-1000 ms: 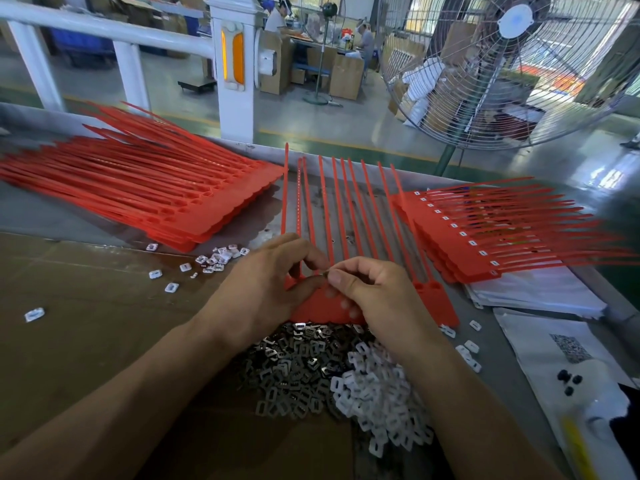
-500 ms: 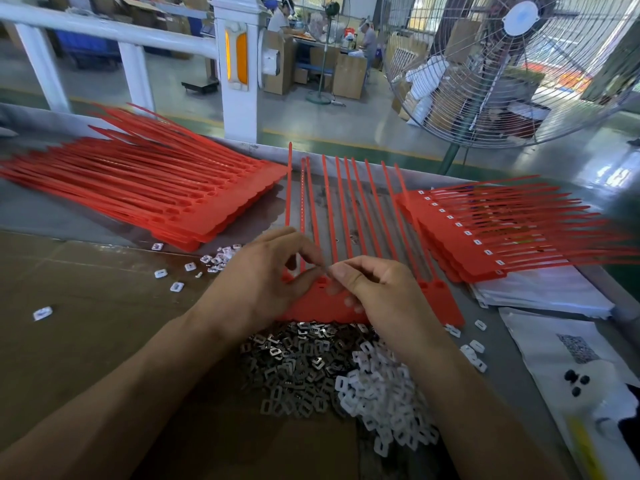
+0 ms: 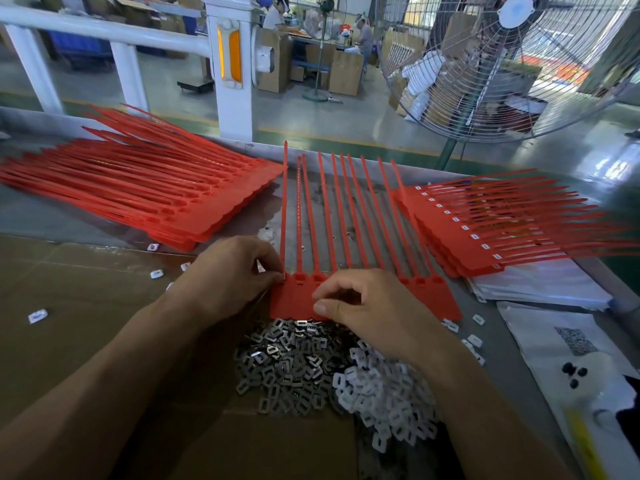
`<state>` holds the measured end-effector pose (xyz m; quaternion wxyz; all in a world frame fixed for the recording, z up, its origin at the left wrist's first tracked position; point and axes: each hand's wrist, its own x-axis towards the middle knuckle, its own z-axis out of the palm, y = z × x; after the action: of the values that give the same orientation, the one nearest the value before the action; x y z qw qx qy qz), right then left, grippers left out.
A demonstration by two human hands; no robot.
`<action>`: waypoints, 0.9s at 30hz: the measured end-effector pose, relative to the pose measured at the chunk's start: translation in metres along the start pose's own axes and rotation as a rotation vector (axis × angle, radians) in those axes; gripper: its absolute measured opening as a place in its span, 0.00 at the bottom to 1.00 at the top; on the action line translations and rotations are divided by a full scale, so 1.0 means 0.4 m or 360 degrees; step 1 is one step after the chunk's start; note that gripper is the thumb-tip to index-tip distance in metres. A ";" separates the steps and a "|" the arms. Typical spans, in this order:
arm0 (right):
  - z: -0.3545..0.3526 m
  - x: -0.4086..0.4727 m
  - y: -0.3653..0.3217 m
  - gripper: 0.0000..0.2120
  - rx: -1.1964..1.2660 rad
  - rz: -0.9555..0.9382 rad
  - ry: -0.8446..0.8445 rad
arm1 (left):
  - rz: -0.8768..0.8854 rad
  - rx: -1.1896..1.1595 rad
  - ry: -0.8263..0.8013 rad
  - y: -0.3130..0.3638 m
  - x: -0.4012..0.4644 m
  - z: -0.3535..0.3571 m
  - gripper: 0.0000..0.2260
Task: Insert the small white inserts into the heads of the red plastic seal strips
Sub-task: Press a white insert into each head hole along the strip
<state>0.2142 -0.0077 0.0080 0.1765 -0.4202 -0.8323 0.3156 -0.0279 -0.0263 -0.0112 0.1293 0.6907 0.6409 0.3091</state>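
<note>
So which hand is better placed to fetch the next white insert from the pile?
Probably the right hand: its fingers are curled but seem to hold nothing, and the white inserts lie just below its wrist. The left hand is pinching at the strip sheet's left edge.

No text, brand, number or sign can be read anywhere. The one printed mark is a square speckled patch like a scan code on the white plastic bag [image 3: 568, 344] at the right edge of the table [image 3: 242, 220]; its pattern is too blurred to make out. The same bag carries a few black dots and a yellow streak nearer the right front corner, with no letters among them. The small white tabs along the red seal strips [image 3: 491, 230] stacked at the right of the table show no legible marking.
</note>
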 end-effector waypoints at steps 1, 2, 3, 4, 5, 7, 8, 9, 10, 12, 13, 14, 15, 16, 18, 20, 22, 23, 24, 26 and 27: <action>-0.002 -0.001 -0.001 0.05 -0.0019 -0.0014 -0.0047 | -0.0002 0.0006 0.0004 0.000 0.000 0.002 0.04; -0.003 -0.001 -0.002 0.06 -0.0036 -0.0027 -0.0091 | -0.0008 0.0012 0.0013 0.001 0.000 0.004 0.04; -0.005 -0.002 -0.003 0.06 -0.0042 -0.0038 -0.0130 | -0.0019 0.0013 0.0027 0.001 -0.001 0.006 0.03; -0.008 -0.003 -0.005 0.07 -0.0037 -0.0048 -0.0167 | -0.0031 0.0009 0.0039 0.002 -0.001 0.007 0.03; -0.010 -0.004 -0.007 0.08 -0.0033 -0.0057 -0.0201 | -0.0044 0.0002 0.0045 0.004 -0.001 0.008 0.03; -0.014 -0.005 -0.011 0.09 -0.0047 -0.0078 -0.0257 | -0.0057 -0.0010 0.0046 0.006 -0.002 0.010 0.03; -0.016 -0.006 -0.013 0.09 -0.0062 -0.0090 -0.0283 | -0.0060 -0.0017 0.0041 0.007 -0.002 0.010 0.04; -0.018 -0.008 -0.014 0.10 -0.0080 -0.0099 -0.0306 | -0.0062 -0.0024 0.0034 0.007 -0.002 0.010 0.04; -0.019 -0.008 -0.015 0.10 -0.0098 -0.0107 -0.0322 | -0.0065 -0.0028 0.0026 0.008 -0.001 0.010 0.04; -0.018 -0.009 -0.015 0.10 -0.0127 -0.0118 -0.0333 | -0.0069 -0.0037 0.0017 0.008 -0.002 0.009 0.05; -0.017 -0.009 -0.015 0.10 -0.0141 -0.0120 -0.0330 | -0.0073 -0.0045 0.0017 0.007 -0.002 0.009 0.05; -0.016 -0.008 -0.015 0.09 -0.0153 -0.0121 -0.0324 | -0.0081 -0.0055 0.0018 0.007 -0.002 0.009 0.05; -0.014 -0.007 -0.014 0.09 -0.0162 -0.0122 -0.0313 | -0.0092 -0.0065 0.0019 0.007 -0.003 0.009 0.06; -0.012 -0.007 -0.013 0.07 -0.0164 -0.0125 -0.0301 | -0.0102 -0.0072 0.0022 0.008 -0.003 0.010 0.06; -0.009 -0.007 -0.011 0.05 -0.0148 -0.0130 -0.0277 | -0.0113 -0.0087 0.0031 0.008 -0.003 0.012 0.06; -0.007 -0.007 -0.009 0.04 -0.0135 -0.0129 -0.0267 | -0.0125 -0.0100 0.0034 0.008 -0.002 0.014 0.06; -0.003 -0.006 -0.009 0.03 -0.0120 -0.0127 -0.0265 | -0.0144 -0.0109 0.0041 0.007 -0.001 0.017 0.06; -0.002 -0.006 -0.009 0.02 -0.0104 -0.0123 -0.0265 | -0.0150 -0.0111 0.0046 0.006 0.000 0.017 0.06; -0.001 -0.005 -0.009 0.02 -0.0086 -0.0116 -0.0264 | -0.0152 -0.0110 0.0049 0.005 0.000 0.018 0.06; -0.001 -0.006 -0.009 0.01 -0.0059 -0.0103 -0.0259 | -0.0148 -0.0107 0.0046 0.005 0.000 0.018 0.06; 0.000 -0.006 -0.009 0.01 -0.0047 -0.0098 -0.0255 | -0.0144 -0.0112 0.0043 0.005 0.000 0.018 0.06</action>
<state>0.2135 -0.0112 0.0106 0.1129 -0.3704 -0.8608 0.3302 -0.0221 -0.0251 -0.0156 0.1586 0.6518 0.6619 0.3345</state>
